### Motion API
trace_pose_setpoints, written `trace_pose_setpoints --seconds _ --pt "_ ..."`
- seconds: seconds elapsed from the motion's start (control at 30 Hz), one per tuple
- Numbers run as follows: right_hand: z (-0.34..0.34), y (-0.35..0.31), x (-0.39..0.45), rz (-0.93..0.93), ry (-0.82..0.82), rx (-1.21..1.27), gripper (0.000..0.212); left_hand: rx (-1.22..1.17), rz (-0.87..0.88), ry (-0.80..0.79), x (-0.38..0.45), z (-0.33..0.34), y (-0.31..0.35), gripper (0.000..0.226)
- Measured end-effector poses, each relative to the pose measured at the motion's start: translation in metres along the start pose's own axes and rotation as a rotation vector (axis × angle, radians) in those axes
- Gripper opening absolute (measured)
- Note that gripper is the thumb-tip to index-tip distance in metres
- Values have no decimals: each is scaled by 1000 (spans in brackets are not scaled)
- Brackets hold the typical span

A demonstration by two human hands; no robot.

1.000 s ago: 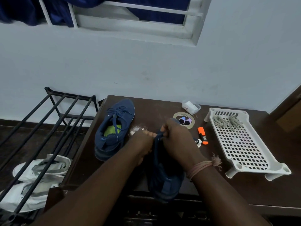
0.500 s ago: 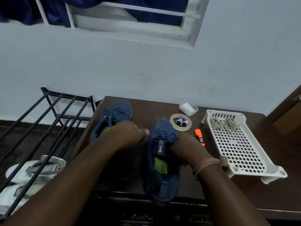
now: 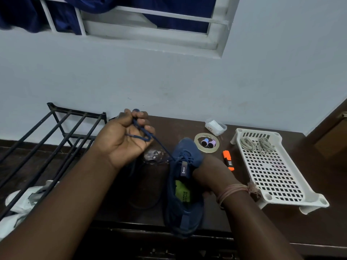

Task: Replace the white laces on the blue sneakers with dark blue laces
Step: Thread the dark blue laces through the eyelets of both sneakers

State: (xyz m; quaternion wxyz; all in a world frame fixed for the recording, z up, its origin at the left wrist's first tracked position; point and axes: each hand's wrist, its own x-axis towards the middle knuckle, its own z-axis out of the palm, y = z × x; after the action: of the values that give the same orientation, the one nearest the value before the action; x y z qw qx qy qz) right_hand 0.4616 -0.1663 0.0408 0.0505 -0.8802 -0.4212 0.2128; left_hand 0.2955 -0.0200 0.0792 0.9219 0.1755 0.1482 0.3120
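Note:
A blue sneaker [image 3: 185,207] with a green insole lies toe-away on the dark table [image 3: 281,226]. My left hand [image 3: 127,139] is raised above the table to the sneaker's left. Its fingers are curled round a dark blue lace [image 3: 148,136], which runs taut down to the sneaker's eyelets. My right hand [image 3: 208,175] holds the sneaker's right side near the tongue; its fingers are hidden behind the shoe. The second blue sneaker is hidden behind my left arm. Two pale laces [image 3: 257,144] lie in the white tray [image 3: 272,177].
A tape roll [image 3: 197,147] with small spools inside it, an orange highlighter [image 3: 228,160], a small clear box [image 3: 215,126] and a crumpled plastic wrapper [image 3: 154,156] lie on the table. A black metal rack [image 3: 56,139] stands at left, over white sandals [image 3: 20,203].
My left hand has risen up and away to the left, pulling the dark blue lace taut. My right hand moved from the lace to the sneaker's right side, and the shoe lies flatter.

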Motion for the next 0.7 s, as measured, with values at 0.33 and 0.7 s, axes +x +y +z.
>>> trace_pose_setpoints --seconds 0.33,0.7 --pt "4 -2 2 12 25 24 19 1350 -138 480 -3 -8 -27 36" --pt "1 -8 -6 -42 82 47 22 2152 -28 273 6 -35 -72 20"
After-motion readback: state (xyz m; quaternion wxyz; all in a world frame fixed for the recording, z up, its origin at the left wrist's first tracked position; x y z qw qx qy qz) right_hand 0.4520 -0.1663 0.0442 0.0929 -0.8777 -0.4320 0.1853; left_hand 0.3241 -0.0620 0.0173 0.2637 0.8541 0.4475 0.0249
